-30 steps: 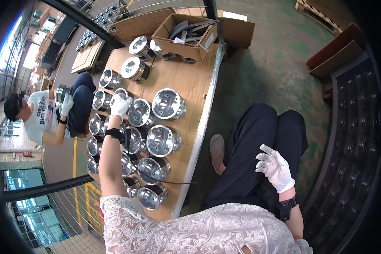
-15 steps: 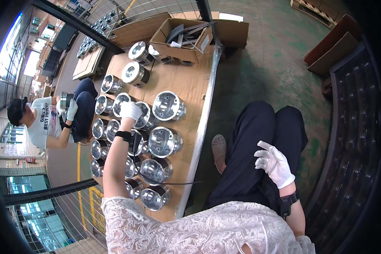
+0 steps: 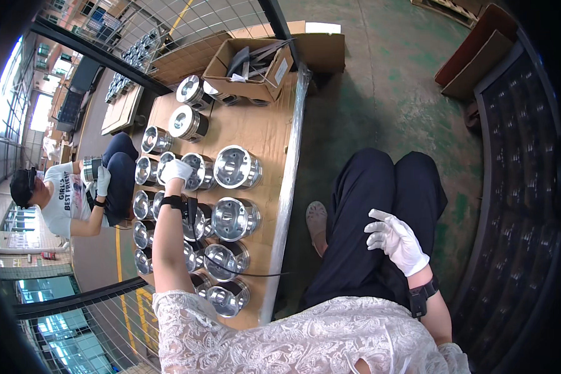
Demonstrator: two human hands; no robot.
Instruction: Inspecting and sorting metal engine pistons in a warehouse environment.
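Observation:
Silvery metal pistons stand and lie in rows on a cardboard-covered pallet to my left. White-gloved, my left hand reaches out over them. Its fingers are closed at the near rim of a piston in the middle of the rows; the fingertips are partly hidden. A larger piston sits just right of that hand, its hollow side showing. My right hand, also in a white glove, hovers above my lap with its fingers apart and nothing in them.
An open cardboard box with dark flat pieces stands at the pallet's far end. Across the pallet a person in white gloves holds a piston. Mesh fencing borders the pallet. A dark ridged rack stands at my right.
The view has shifted slightly, so the pallet and pistons appear lower and further left. My left hand stays at the same piston; my right hand keeps its pose above my lap.

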